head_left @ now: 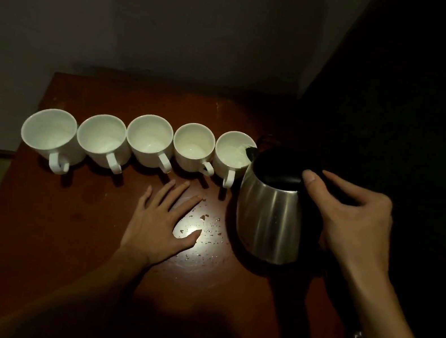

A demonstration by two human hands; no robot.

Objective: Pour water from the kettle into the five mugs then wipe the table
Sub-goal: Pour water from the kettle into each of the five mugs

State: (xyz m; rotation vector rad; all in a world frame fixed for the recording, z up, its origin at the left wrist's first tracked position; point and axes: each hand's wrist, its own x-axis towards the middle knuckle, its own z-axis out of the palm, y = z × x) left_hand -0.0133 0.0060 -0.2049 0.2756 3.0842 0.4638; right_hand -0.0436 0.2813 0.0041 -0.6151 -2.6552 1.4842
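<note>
Tilting toward the row of mugs, the steel kettle (270, 213) is held off the bench (56, 229) by the right hand (355, 222), whose grip is wrapped round the dark handle with the thumb lying over the black lid. The kettle's spout hangs over the rim of the nearest mug (231, 155), and a thin stream of water runs into it; water shows in the bottom of that mug.

Four more white mugs stand in a line beyond it, away from the kettle: the second mug (194, 144), the third mug (148, 136), the fourth mug (102, 134) and the farthest mug (49, 130), each touching or just beside its neighbour, all upright with handles turned toward the person. Whether these four hold water cannot be told in the dim light.

Just beside the kettle, on the near side of the mug row, the left hand (160, 223) rests flat on the bench, fingers straight and spread, holding nothing. Between that hand and the kettle, small water droplets (206, 225) glint on the reddish-brown wood.
</note>
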